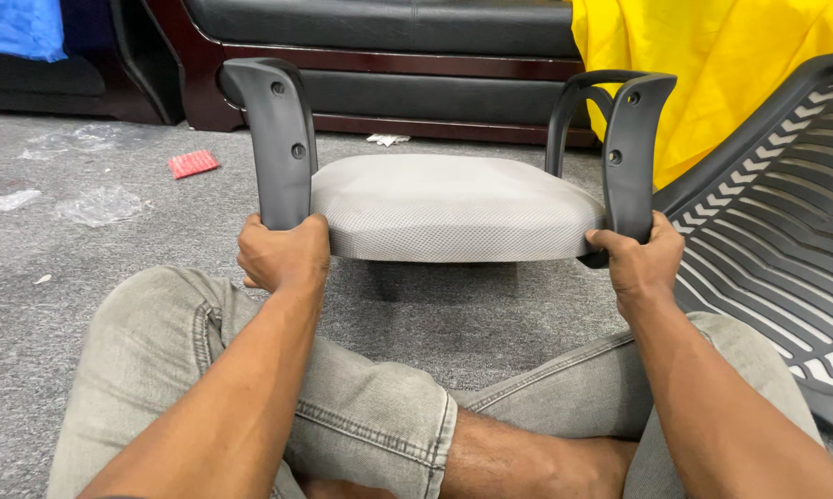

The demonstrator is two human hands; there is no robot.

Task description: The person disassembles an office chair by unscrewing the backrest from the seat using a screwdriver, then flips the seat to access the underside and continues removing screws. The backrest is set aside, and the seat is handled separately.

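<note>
Grey carpet [490, 323] beneath held chair seat [449, 203]

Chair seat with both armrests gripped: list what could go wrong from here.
1. The grey seat is held only by the left hand and right hand at the armrest bases; it could tip or drop onto the crossed legs.
2. Fingers wrapped near the right armrest joint might get pinched.
3. The slatted backrest lies close; swinging the seat could strike it.

The left hand [282, 254] grips the base of the left armrest [278, 139] and the right hand [640, 259] the right armrest [631, 152], holding the grey seat cushion [453, 203] above the carpeted floor [65, 277]; a slatted black chair back [777, 231] lies just beside it.
</note>
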